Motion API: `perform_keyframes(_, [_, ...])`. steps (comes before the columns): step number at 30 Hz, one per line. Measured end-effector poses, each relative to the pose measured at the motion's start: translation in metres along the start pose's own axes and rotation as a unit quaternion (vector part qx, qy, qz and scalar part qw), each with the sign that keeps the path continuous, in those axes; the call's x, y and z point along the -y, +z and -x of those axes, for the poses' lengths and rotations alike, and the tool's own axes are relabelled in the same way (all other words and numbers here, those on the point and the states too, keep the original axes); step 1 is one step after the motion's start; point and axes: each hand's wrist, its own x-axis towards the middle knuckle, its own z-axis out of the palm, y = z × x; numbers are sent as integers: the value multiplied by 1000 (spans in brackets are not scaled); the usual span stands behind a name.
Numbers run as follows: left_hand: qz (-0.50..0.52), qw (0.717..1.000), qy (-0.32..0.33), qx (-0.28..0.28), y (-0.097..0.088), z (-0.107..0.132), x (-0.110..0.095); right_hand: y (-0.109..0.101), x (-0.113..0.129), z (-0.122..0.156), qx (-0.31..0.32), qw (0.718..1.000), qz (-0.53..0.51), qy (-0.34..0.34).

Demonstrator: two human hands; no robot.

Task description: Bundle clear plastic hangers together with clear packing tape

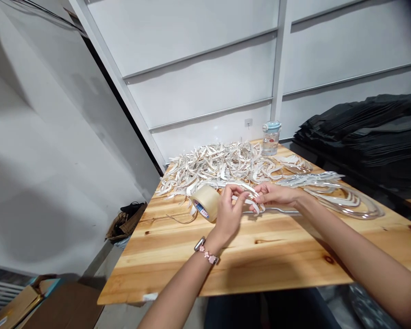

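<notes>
Both hands meet over the middle of the wooden table [277, 265]. My left hand [233, 201] is closed, its fingers and thumb pinching a curved white strip [250, 202]. From the other side my right hand [270, 194] pinches the same strip or a small bunch of them; I cannot tell how many. A roll of clear packing tape [205, 202] lies just left of my left hand. Behind the hands spreads a large heap of loose curved white strips [222, 164]. A thin clear strip [281, 210] lies on the wood beneath my right wrist.
Bundles of clear and white strips [345, 201] lie at the table's right. A lidded water bottle [271, 138] stands at the back edge. Stacked black sheets [366, 128] are beyond the right side. Cardboard boxes [65, 306] sit on the floor at left.
</notes>
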Motion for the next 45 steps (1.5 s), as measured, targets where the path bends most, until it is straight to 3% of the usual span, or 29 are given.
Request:
perform_keyframes(7, [0, 998, 23, -54, 6, 2, 5, 4, 0, 0, -23, 999, 8, -29])
perform_keyframes(12, [-21, 984, 42, -172, 7, 4, 6, 1, 1, -7, -116, 984, -22, -131])
perform_keyframes(15, [-30, 993, 20, -110, 7, 5, 5, 1, -1, -11, -153, 974, -37, -162])
perform_keyframes(18, [-37, 999, 6, -39, 6, 5, 5, 6, -5, -14, -148, 978, -33, -143])
perform_keyframes(22, [-32, 999, -14, -29, 5, 2, 5, 11, -10, -16, -136, 983, -24, -120])
perform_keyframes(28, [105, 989, -104, -9, 8, -5, 5, 4, -10, -12, -143, 985, -1, -101])
perform_keyframes(34, [91, 991, -61, -71, 8, -2, -1, 17, -3, -14, -170, 977, -22, -127])
perform_keyframes(37, [137, 983, -62, -101, 7, -2, -6, 19, 2, -16, -210, 960, -54, -174])
perform_keyframes(40, [202, 970, -87, -108, 6, -3, -9, 10, 8, -14, -272, 926, -100, -244])
perform_keyframes(43, [262, 954, -116, -87, 9, -4, -6, 0, 11, -10, -315, 888, -158, -297])
perform_keyframes(45, [315, 936, -148, -59, 11, -3, -2, 3, 10, -10, -320, 878, -185, -304])
